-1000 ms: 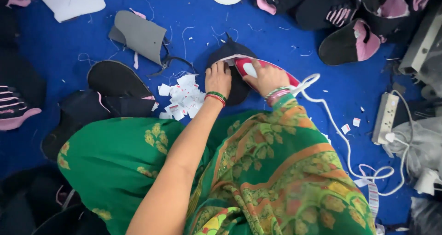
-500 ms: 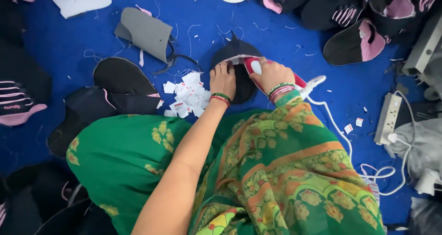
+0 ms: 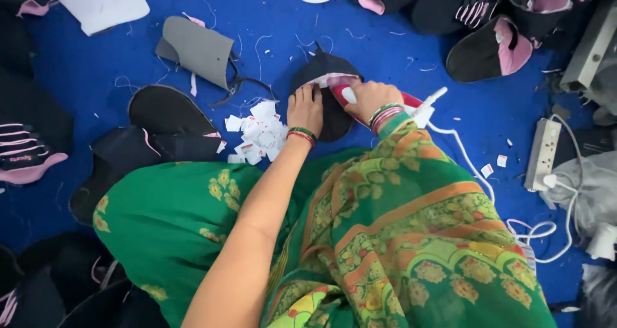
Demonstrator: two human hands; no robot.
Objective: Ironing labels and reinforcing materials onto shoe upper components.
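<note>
At the far left lie black shoe uppers with pink trim (image 3: 29, 145), and a grey piece (image 3: 196, 50) sits further up on the blue floor (image 3: 270, 19). A black sole (image 3: 168, 111) lies beside a heap of white labels (image 3: 260, 133).

Your left hand (image 3: 306, 109) is flat, fingers spread, pressing the near edge of the black upper (image 3: 324, 77), gripping nothing. That upper lies at the middle of the floor just beyond your knees; its long axis runs away from you, with the pointed tip facing the far side and a pale lining showing at the opening.

Your right hand (image 3: 369, 100) is closed around the handle of a red iron (image 3: 350, 95), which rests on the upper's right side with its nose pointing left.

The iron's white cord (image 3: 463, 158) trails right to a power strip (image 3: 543, 154).
</note>
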